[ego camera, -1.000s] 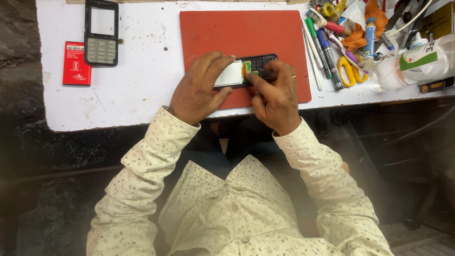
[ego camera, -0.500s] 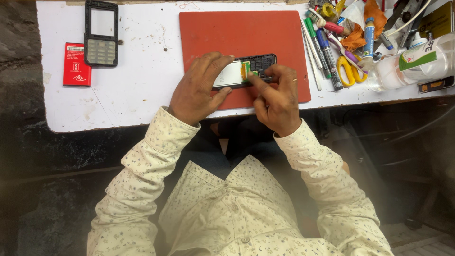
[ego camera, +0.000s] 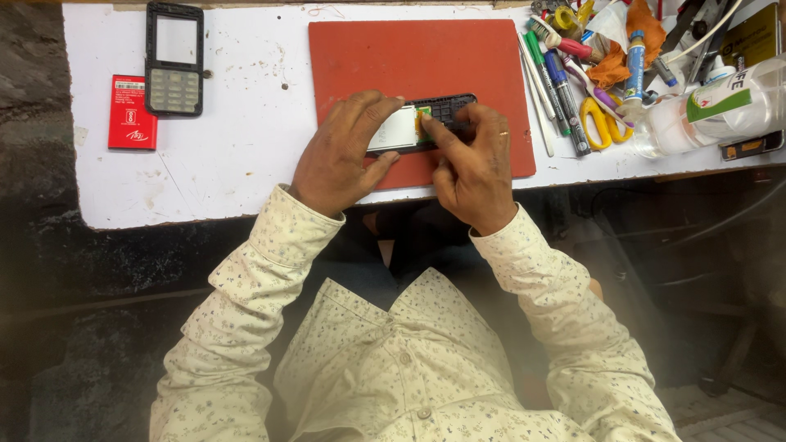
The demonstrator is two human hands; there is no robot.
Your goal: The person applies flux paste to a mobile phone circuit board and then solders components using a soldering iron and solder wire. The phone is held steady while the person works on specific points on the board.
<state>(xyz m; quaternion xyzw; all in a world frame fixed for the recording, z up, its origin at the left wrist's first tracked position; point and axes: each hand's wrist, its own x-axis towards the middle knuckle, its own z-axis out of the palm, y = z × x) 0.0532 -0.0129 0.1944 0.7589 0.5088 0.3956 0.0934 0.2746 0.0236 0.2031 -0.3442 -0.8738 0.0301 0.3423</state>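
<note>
A scuffed white bench (ego camera: 237, 176) carries a matte red mat (ego camera: 417, 57) — on it both hands pinch an opened phone body (ego camera: 426, 123). The left hand (ego camera: 340, 155) grips its pale screen end, the right hand (ego camera: 471, 168) its black ribbed end; a keypad frame (ego camera: 173, 59) lies far left.

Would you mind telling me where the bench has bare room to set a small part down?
Bare white table lies between the black phone front cover and the red mat, and below the red battery. The mat's upper half is free too. The tool pile on the right is crowded.
</note>
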